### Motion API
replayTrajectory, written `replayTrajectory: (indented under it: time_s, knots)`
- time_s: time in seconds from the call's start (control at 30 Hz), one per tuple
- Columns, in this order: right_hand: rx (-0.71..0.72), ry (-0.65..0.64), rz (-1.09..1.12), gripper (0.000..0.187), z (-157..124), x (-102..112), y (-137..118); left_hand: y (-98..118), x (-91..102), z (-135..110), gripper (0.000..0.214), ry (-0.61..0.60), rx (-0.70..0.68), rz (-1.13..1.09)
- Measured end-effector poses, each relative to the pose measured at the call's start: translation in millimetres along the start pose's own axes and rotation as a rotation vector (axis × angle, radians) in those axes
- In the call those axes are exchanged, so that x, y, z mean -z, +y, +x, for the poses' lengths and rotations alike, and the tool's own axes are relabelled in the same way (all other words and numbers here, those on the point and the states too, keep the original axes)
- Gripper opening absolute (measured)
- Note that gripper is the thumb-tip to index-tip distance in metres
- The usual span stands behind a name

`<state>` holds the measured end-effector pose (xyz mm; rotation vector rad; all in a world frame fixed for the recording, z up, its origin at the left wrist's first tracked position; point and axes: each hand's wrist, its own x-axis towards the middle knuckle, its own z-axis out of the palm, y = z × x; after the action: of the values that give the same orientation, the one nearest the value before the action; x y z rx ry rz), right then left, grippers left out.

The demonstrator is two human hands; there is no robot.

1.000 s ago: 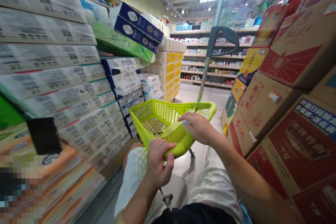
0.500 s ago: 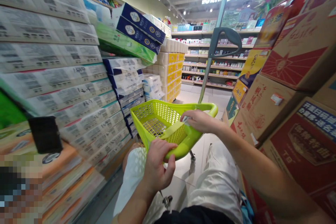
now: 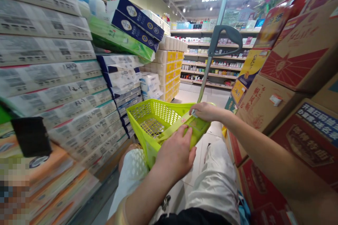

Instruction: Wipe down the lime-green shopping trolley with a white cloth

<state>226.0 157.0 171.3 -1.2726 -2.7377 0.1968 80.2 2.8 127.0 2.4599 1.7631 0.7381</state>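
Note:
A lime-green plastic shopping basket [image 3: 139, 121] with perforated sides stands tilted between my knees. My left hand [image 3: 175, 153] lies over its near end, the fingers across the top edge and the thumb lower on the outside. At the far end of the same edge, my right hand [image 3: 208, 111] is closed on a small crumpled white wipe [image 3: 194, 113], which it presses against the green plastic. Behind the basket rises a grey pull handle [image 3: 215, 42] on a metal pole. Nothing lies on the visible part of the basket floor; my left hand hides part of the near wall.
Stacked wrapped packs [image 3: 52, 52] wall the left side, with dark blue boxes [image 3: 139, 17] leaning on top. Brown and red cartons [image 3: 280, 102] crowd the right. Stocked shelves [image 3: 211, 66] stand beyond the tiled aisle floor.
My left hand has slid right and forward along the near edge, fingers now reaching over it. My right hand has moved slightly right with the wipe. The near end of the basket has shifted.

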Motion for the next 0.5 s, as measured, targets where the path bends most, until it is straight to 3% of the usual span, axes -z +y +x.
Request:
replayTrajectory:
  time_s: [0.07,0.27,0.43,0.5]
  knots:
    - [-0.029,0.043,-0.006,0.034,-1.4,-0.8,4.0,-0.4,-1.1,-0.8,0.049,-0.018,0.008,-0.001]
    - [0.185,-0.035,0.164,0.036,-2.7,-10.6,-10.7,0.1,-1.6,-1.8,0.049,-0.016,0.014,0.032]
    - [-0.039,0.018,0.062,0.032,4.0,-3.7,-4.0,-4.3,-4.2,-4.6,0.048,0.042,-0.020,0.010]
    - [-0.044,0.036,0.058,0.032,1.3,-4.0,-6.0,-5.5,-3.7,-5.4,0.048,0.041,-0.021,0.018]
